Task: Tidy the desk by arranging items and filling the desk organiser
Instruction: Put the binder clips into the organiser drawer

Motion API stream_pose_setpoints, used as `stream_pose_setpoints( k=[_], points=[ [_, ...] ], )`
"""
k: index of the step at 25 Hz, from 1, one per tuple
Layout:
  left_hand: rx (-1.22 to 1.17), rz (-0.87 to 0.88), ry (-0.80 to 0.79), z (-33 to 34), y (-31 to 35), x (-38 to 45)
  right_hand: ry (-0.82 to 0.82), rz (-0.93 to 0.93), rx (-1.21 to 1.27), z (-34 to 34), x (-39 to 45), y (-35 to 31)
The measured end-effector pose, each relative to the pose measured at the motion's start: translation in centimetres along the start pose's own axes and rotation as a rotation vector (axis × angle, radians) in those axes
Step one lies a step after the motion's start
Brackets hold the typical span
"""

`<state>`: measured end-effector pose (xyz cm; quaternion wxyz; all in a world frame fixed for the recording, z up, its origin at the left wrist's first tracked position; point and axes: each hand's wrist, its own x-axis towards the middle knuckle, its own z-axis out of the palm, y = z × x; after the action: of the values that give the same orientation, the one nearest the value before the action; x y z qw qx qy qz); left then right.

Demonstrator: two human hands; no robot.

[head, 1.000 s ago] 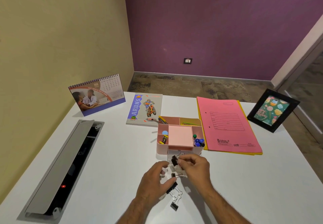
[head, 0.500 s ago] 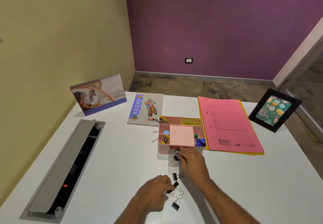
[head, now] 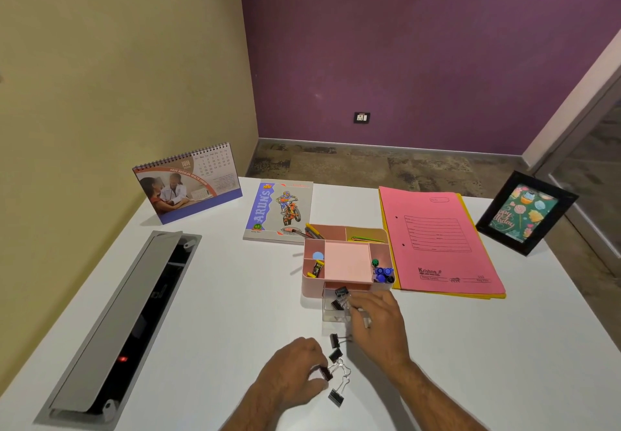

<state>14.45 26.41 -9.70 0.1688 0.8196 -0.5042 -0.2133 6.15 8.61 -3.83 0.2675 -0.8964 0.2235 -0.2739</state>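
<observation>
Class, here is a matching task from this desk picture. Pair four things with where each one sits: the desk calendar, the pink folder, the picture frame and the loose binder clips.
Things:
1. desk calendar
2. pink folder
3. picture frame
4. loose binder clips

Places:
A. far right corner of the desk
B. near edge, between the two hands
C. far left, beside the yellow wall
D. flat, just right of the desk organiser

Pairs: 1-C, 2-D, 3-A, 4-B

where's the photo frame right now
In the head view the photo frame stands at the desk's far right corner, just right of the pink folder.
</observation>
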Motion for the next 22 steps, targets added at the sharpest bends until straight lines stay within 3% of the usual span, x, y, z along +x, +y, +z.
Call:
stream_pose_setpoints(
  k=[7, 16, 19, 22],
  points=[
    [-0.013, -0.016, 0.143, 1.0, 1.1, -0.2, -0.027, 0.008, 0.044, 0.0, -1.1, 0.1],
    [-0.349, 0.043, 0.571, -1.8, 4.5, 0.9, -0.165, 0.191, 0.354, -0.1, -0.7, -0.4],
    [-0.409, -0.004, 0.604, -2.1, 5.0, 1.6, -0.251, 0.389, 0.545, -0.3, 0.1, -1.0],
    [-0.513, -0.134, 0.553, -2.5, 5.0, 1.8, -0.218, 0.451, 0.555, -0.6, 0.9, -1.0]
  ],
)
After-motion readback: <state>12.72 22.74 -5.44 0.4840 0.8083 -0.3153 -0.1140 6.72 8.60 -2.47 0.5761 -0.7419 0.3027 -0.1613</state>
